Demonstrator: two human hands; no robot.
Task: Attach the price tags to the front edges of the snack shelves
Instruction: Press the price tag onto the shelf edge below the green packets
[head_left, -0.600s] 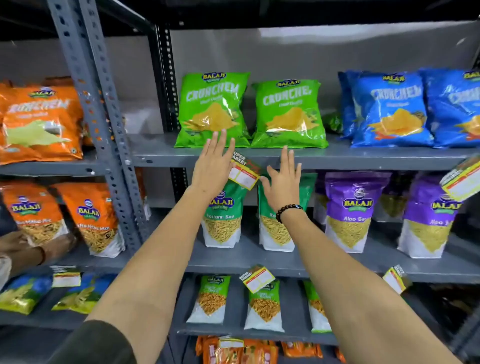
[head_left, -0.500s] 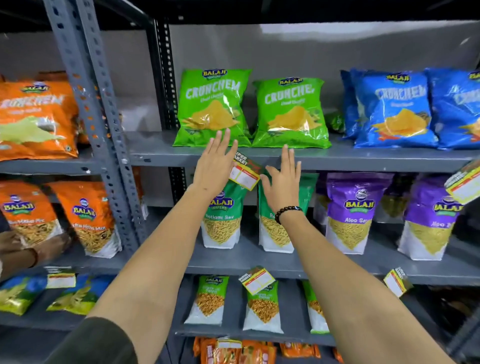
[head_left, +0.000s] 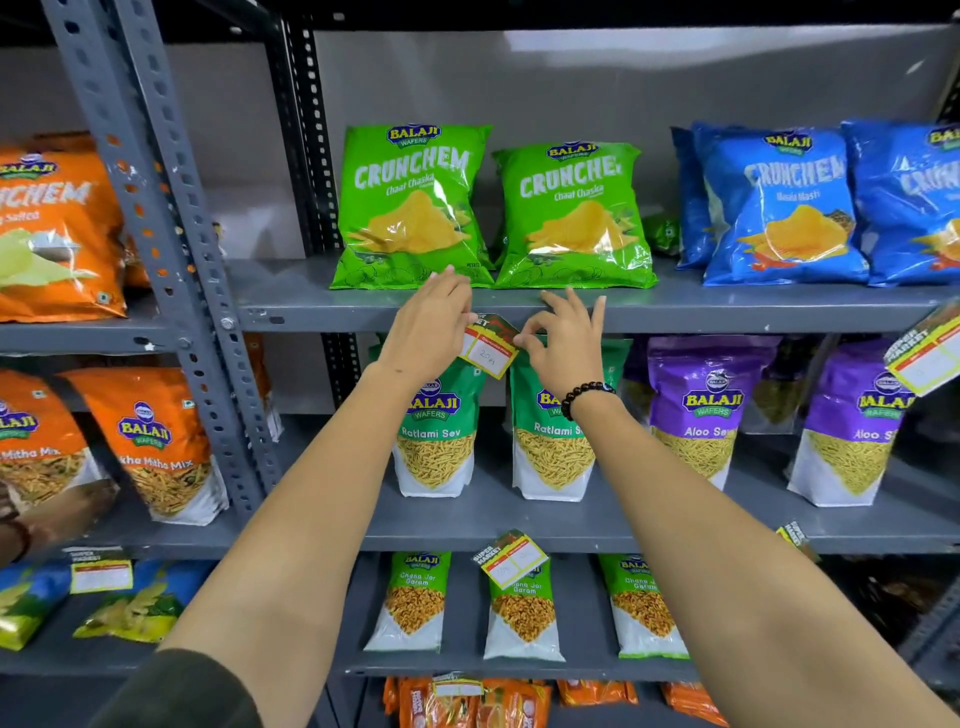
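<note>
One tag in hand: the price tag is a small rectangular card, tilted, with a dark green top strip, a red band, a yellow border and a white panel bearing a handwritten mark too small to read.
Tag position: against the front edge of the upper shelf, below the two green Crunchem bags, hanging in front of the Ratlami Sev pouches.
Left hand: the left hand curls loosely, its fingers bent over the shelf lip and touching the tag's left side.
Right hand: the right hand pinches the tag's right edge between thumb and forefinger, the other fingers fanned up toward the shelf edge; a black beaded bracelet circles the wrist.
Other tags: similar cards hang tilted from the lower shelf and at the far right.
Materials: grey painted metal shelving with perforated uprights; glossy crinkled plastic snack bags; flat card tags.
</note>
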